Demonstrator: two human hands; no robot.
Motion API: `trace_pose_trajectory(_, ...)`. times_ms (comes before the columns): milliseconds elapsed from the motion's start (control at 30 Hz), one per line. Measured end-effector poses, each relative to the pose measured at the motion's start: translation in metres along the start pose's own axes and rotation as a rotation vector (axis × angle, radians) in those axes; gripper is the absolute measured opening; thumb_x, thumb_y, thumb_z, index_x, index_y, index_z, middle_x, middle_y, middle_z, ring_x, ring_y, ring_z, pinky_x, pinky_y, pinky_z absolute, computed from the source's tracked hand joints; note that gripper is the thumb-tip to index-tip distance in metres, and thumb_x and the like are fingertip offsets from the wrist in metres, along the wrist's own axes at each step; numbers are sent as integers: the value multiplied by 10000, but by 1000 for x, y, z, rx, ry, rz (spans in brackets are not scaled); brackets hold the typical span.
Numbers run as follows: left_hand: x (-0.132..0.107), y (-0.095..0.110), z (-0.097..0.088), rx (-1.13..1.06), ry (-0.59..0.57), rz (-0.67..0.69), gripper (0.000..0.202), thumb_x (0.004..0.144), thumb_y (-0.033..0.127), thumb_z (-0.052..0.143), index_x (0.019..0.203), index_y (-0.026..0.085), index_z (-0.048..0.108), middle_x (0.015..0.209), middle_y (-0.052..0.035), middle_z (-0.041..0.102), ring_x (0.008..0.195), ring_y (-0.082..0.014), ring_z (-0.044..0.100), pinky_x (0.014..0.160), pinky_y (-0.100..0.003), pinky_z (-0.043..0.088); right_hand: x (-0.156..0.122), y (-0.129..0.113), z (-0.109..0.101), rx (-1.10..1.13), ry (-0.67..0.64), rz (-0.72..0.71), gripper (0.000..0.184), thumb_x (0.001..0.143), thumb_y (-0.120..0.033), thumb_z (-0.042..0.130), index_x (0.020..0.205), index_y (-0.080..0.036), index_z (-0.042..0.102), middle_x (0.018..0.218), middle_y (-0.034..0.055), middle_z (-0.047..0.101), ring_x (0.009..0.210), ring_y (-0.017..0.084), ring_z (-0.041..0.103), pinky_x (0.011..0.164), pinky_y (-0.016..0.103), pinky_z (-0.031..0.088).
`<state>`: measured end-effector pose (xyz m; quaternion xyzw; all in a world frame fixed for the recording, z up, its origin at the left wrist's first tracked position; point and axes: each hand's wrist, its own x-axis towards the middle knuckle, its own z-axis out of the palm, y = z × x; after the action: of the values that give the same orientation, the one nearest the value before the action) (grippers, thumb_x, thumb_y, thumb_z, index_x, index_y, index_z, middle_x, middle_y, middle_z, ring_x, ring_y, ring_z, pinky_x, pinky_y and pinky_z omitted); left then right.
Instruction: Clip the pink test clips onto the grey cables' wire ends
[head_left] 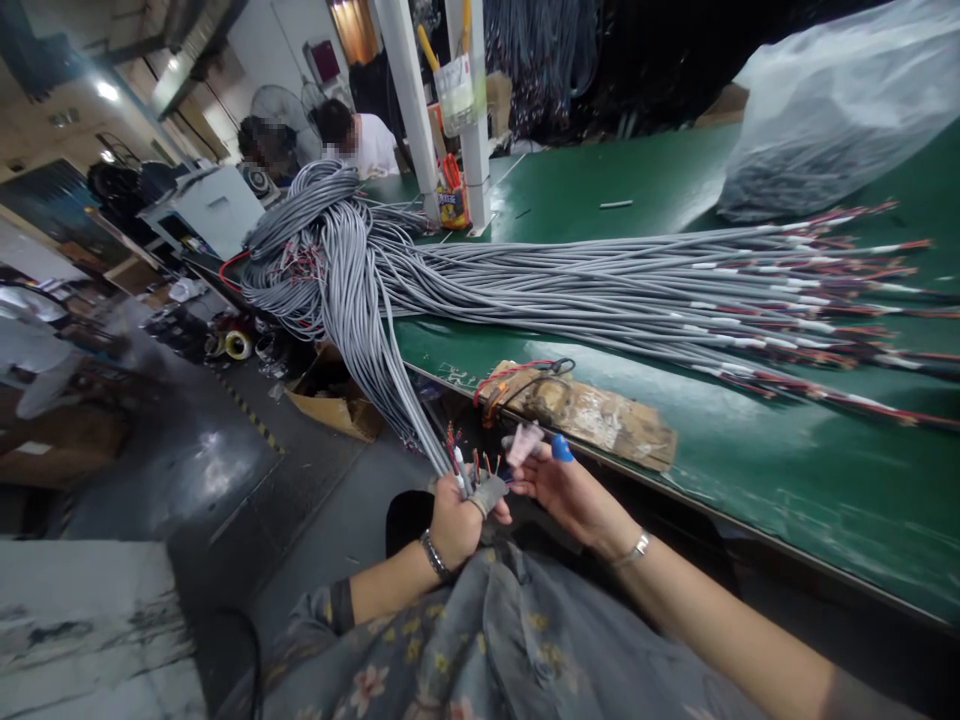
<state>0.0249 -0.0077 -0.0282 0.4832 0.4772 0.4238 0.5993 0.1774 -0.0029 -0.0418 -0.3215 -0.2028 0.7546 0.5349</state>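
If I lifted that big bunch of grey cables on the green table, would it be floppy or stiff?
Probably bendy but springy: the grey cables droop in smooth curves toward the left hand. The bunch may feel heavy, because so many lie together. The coloured wires might splay, since they already fan out.

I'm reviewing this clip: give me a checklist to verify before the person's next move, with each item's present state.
1. Left hand gripping grey cables: ok, closed around them near their ends.
2. Wire ends exposed above that grip: ok, coloured strands stick out.
3. Right hand touching those wires: cannot tell; its fingers are very close.
4. Blue fingertip cover on the right hand: ok.
5. Cable heap laid out straight: not ok, looped and overlapping.
6. Wooden board lying at the green table's near edge: ok.
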Motion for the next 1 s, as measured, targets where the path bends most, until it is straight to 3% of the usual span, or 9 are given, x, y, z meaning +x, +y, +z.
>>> trace_pose_trajectory(200,-8,17,-3,121,-61,2,428,682,544,696,536,162,570,444,-26,593,423,-131,556,486,-241,455,-18,-4,11,-285,-51,44,405,584,-518,805,725,-174,643,616,5,625,572,139,549,602,286,447)
trace_pose_trajectory(300,-7,17,-5,161,-125,-2,410,667,533,713,552,160,587,452,-25,597,438,-133,564,496,-240,461,-20,-3,20,-369,-91,9,378,614,-525,776,688,-192,613,553,-6,609,553,163,563,594,308,451)
trace_pose_trajectory(467,-2,12,-9,229,-316,-119,392,602,500,760,525,156,589,448,-18,596,409,-123,544,459,-235,463,-19,0,20,-564,-65,-139,374,633,-562,738,704,-204,656,650,19,651,589,176,564,615,317,458)
trace_pose_trajectory(567,1,10,-11,186,-277,-128,413,625,516,741,509,148,593,443,-33,594,420,-127,550,469,-238,467,-21,-2,15,-607,-78,-156,379,689,-577,685,733,-202,653,670,25,652,626,182,569,662,330,462)
trace_pose_trajectory(733,4,4,-7,20,-68,-126,462,654,577,699,546,135,615,444,-42,598,400,-128,542,474,-246,463,-26,1,12,-479,-20,-121,406,622,-524,771,812,-204,610,726,20,651,675,182,580,673,325,454)
trace_pose_trajectory(900,6,3,-5,27,-104,-92,456,680,564,689,531,136,638,480,-58,622,460,-142,572,542,-259,482,-23,13,16,-379,-12,-157,354,682,-498,740,739,-201,554,589,-19,597,565,137,519,602,301,407)
trace_pose_trajectory(1000,4,7,-11,119,-199,-78,461,699,563,669,514,141,656,519,-70,643,511,-150,580,564,-256,474,-21,17,18,-367,6,-128,354,693,-503,725,711,-200,543,549,-26,589,531,129,506,573,295,394)
